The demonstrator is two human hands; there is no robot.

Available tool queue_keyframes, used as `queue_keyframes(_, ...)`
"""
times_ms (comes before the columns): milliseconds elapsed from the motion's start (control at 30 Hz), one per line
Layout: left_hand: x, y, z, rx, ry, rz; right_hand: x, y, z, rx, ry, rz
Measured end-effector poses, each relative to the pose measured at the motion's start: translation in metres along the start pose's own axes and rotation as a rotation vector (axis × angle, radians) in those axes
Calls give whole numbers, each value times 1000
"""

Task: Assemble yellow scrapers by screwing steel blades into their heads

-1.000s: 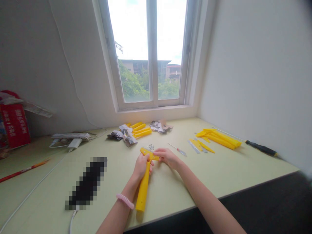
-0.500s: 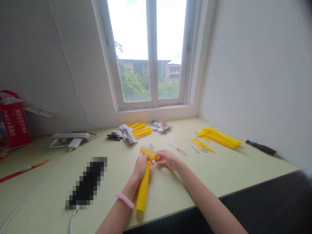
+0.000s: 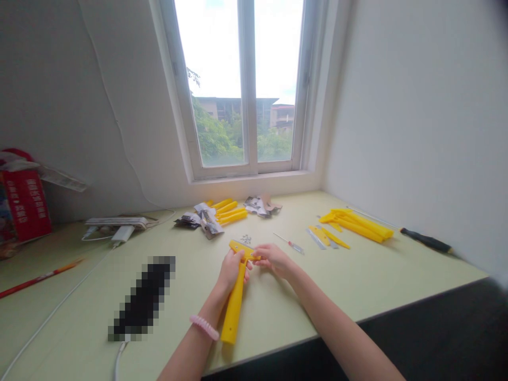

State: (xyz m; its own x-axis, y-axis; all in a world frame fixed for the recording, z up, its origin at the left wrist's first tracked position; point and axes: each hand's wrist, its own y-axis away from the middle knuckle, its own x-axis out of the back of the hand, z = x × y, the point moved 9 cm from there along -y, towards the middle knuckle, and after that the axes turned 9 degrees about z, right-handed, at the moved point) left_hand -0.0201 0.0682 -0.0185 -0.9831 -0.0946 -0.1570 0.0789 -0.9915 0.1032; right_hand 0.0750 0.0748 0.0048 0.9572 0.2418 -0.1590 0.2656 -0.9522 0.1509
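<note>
A yellow scraper (image 3: pixel 234 312) lies tilted across my left hand (image 3: pixel 230 271), which is closed around it just below its head. Its handle points down toward the table's front edge. My right hand (image 3: pixel 273 260) pinches the right end of the scraper's head; whether a small part is also between those fingers is hidden. Beyond the head lies a small heap of screws (image 3: pixel 246 239). A small screwdriver (image 3: pixel 289 243) with a clear and red handle rests to the right of it.
Yellow scraper handles (image 3: pixel 230 214) and torn wrappers (image 3: pixel 209 219) lie below the window. At right are blades with yellow plates (image 3: pixel 319 236), more yellow handles (image 3: pixel 357 223) and a black-handled screwdriver (image 3: pixel 426 241). A pixelated dark object (image 3: pixel 143 299), power strip (image 3: pixel 119 223) and pencil (image 3: pixel 39 278) occupy the left.
Almost nothing differs. Both hands keep the same hold on the scraper, and the whole view has shifted very slightly.
</note>
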Motion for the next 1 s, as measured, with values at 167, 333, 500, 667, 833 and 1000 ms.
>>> queue_keyframes(167, -2, -2, -3, 13, -15, -19, 3, 1, 0, 12, -5, 18)
queue_keyframes(333, 8, -3, -4, -23, -135, 109, 9, 0, 0, -8, -32, 72)
queue_keyframes(500, 31, 28, 42, -404, -585, 427, 18, -4, 3, -33, -45, 154)
queue_keyframes(667, -11, 71, 63, -721, -1194, 214, 16, -4, 3, -28, -53, 127)
queue_keyframes(833, -26, 75, 51, -605, -1422, 137, 14, 0, 1, -34, -61, 113)
queue_keyframes(1000, -31, 70, 52, -599, -1462, 116, 14, 0, 1, -22, -57, 96)
